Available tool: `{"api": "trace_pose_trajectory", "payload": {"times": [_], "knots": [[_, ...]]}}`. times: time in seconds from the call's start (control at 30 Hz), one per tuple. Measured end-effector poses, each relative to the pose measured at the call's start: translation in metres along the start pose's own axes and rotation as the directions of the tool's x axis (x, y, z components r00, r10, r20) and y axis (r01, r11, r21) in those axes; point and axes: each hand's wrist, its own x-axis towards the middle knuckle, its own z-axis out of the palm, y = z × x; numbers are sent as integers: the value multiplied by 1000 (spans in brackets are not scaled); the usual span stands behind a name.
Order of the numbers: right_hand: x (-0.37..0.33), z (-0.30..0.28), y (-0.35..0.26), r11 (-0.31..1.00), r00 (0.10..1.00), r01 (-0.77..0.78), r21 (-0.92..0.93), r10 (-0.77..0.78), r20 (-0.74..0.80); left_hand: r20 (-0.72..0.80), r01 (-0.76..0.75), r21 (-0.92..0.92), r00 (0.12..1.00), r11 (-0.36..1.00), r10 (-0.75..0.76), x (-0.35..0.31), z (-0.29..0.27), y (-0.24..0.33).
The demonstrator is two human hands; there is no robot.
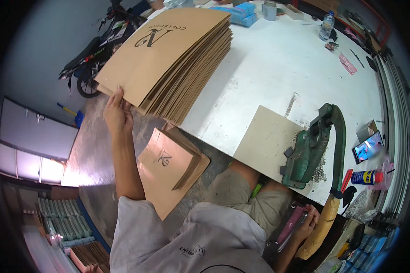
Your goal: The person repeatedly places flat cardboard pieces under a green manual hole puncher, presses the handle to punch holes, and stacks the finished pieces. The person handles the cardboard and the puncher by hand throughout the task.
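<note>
A tall stack of brown kraft paper bags (168,50) with dark print lies on the left end of the white table. At the stack's near left corner, my left hand (118,111) pinches the edge of a paper bag between thumb and fingers. My right hand (307,223) is low at the right, below the table edge, beside a purple strip (289,225) and the taped lever handle. Its fingers are curled, and what they hold is hidden. A green hand-lever press (303,154) stands at the table's near edge, next to a grey-beige board (269,136).
More kraft bags (168,168) lie below the table, left of my legs. Small metal bits surround the press. A spray can (366,177), a phone (368,148) and a water bottle (326,26) stand or lie along the right. Blue packs (243,13) sit at the back.
</note>
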Motion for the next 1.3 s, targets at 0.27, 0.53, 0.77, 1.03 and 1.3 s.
{"api": "trace_pose_trajectory", "payload": {"times": [0.27,0.53,0.77,1.03,1.3], "knots": [[-36,39,-9,979,805,107,-174,18,594,-248,-81,321,955,944,166,-20,-43,-14],[-26,223,-54,817,590,573,-65,-356,724,-339,367,650,924,666,-177,-80,-206,-270],[15,334,-23,474,493,799,-371,-163,854,-697,787,613,575,60,-428,-141,-320,-466],[18,344,-17,390,505,796,-463,-5,863,-715,761,640,539,-105,-445,-121,-372,-521],[17,340,-23,361,477,817,-450,17,879,-682,748,655,523,-109,-510,-98,-394,-542]]}}
